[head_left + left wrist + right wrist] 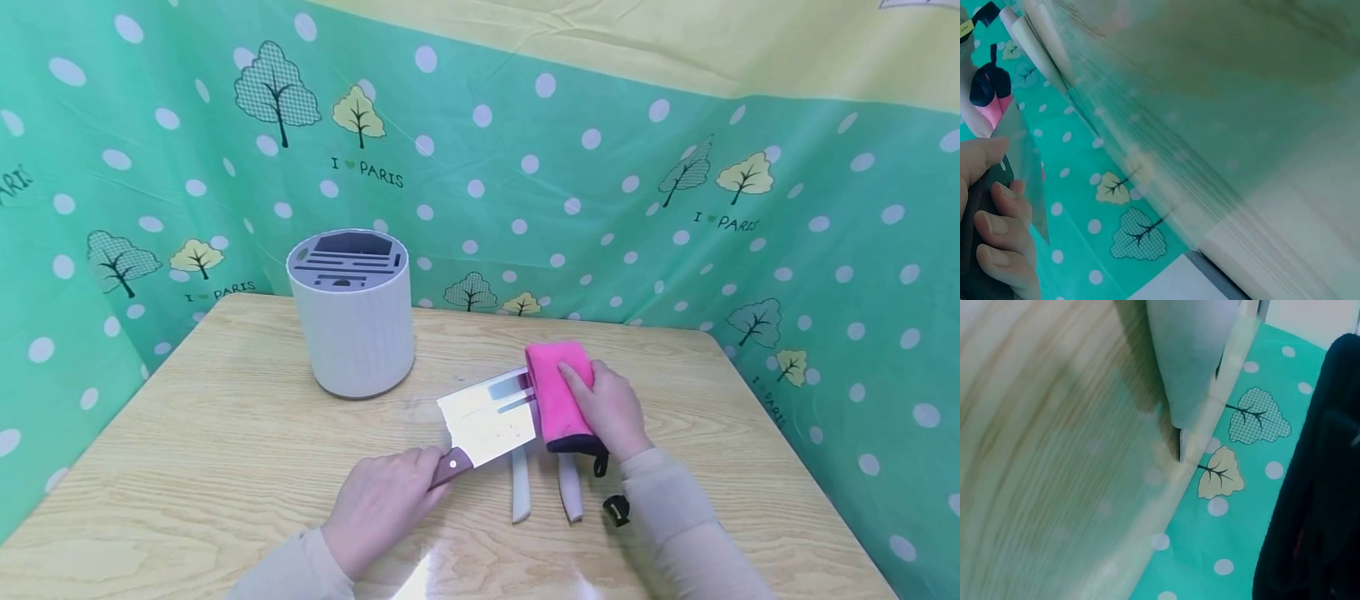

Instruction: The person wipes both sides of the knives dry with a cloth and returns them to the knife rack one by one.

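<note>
My left hand [390, 504] grips the brown wooden handle [452, 467] of a cleaver. The cleaver's broad, shiny blade [487, 417] slants up to the right above the table; the left wrist view shows fingers [1007, 269] curled round the handle. In my right hand [615, 408] is a folded pink cloth [557, 392] with a dark hem and a small loop, held at the blade's far end. Whether cloth and blade touch, I cannot tell. Beneath them lie two knives with pale handles, a whitish one [521, 487] and a greyish one [570, 492], their blades mostly hidden.
A white round knife block [356, 333] with a grey slotted top stands at the back left of the wooden table [225, 433]. A small black piece [617, 509] lies by my right forearm. A green dotted curtain [517, 192] hangs behind and at both sides.
</note>
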A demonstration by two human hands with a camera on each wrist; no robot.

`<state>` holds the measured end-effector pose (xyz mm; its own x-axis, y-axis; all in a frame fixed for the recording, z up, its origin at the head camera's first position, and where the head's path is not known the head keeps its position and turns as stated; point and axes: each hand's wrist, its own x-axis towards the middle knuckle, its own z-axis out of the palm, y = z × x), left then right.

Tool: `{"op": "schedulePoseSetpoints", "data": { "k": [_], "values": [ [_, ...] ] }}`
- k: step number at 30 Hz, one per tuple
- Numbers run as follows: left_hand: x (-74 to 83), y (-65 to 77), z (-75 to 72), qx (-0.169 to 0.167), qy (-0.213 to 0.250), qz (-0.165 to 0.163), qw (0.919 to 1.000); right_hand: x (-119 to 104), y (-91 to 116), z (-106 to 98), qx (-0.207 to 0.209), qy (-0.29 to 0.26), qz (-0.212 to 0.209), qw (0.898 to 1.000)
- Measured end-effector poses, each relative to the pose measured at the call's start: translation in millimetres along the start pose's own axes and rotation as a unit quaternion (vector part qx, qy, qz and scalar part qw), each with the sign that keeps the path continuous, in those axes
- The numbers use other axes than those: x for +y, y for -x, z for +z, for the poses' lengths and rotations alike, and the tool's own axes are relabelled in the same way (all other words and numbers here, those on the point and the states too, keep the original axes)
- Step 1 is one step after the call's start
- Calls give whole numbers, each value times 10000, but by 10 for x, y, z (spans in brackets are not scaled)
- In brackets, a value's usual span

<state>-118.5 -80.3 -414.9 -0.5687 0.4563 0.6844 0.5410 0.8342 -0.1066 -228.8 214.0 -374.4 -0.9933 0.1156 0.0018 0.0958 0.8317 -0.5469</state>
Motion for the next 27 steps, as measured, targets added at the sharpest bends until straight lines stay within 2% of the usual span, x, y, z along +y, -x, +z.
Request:
{"op": "schedulePoseSetpoints", "data": {
  "k": [9,27],
  "values": [
    [4,9,16,62,-63,43,10000,-100,45,96,10,74,-341,9994],
    [9,-1,-3,-18,-59,-54,10000,-269,153,195,14,132,-639,9979]
  ]
}}
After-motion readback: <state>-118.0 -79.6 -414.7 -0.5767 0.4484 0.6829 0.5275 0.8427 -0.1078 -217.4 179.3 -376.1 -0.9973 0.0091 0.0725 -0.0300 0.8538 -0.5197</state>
